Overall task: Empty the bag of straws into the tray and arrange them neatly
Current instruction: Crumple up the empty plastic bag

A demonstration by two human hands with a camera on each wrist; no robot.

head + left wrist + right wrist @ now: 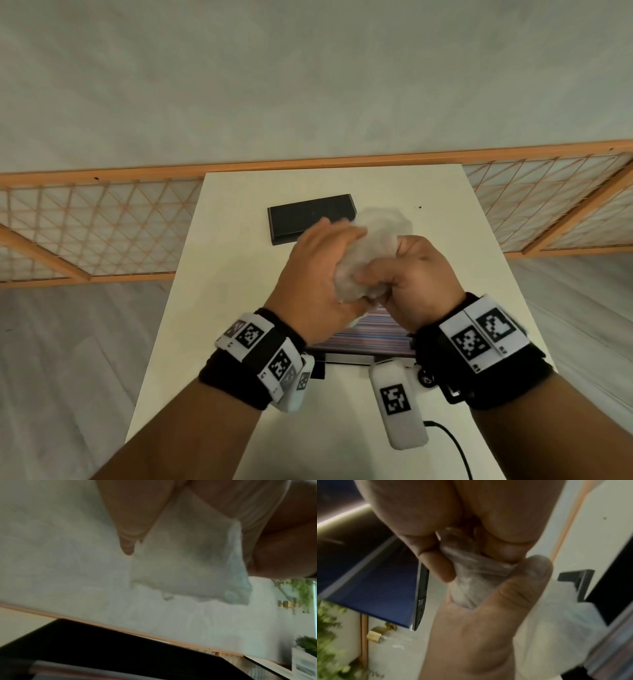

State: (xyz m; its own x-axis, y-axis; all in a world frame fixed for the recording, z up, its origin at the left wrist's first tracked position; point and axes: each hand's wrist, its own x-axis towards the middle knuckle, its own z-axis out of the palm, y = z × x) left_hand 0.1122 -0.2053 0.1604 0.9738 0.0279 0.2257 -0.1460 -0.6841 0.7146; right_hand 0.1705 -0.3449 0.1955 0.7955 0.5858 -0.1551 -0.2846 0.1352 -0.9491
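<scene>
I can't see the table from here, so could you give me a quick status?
Both hands, left and right, grip the crumpled clear bag above the table. Striped straws lie in the tray beneath the wrists. Nothing in the way.

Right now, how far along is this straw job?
Mostly done, it seems: striped straws already lie in the tray under the wrists. In hand: the left hand and right hand crumple the clear plastic bag, apparently empty. Left: discarding it, perhaps final straightening; the wrists hide much of the tray.
</scene>
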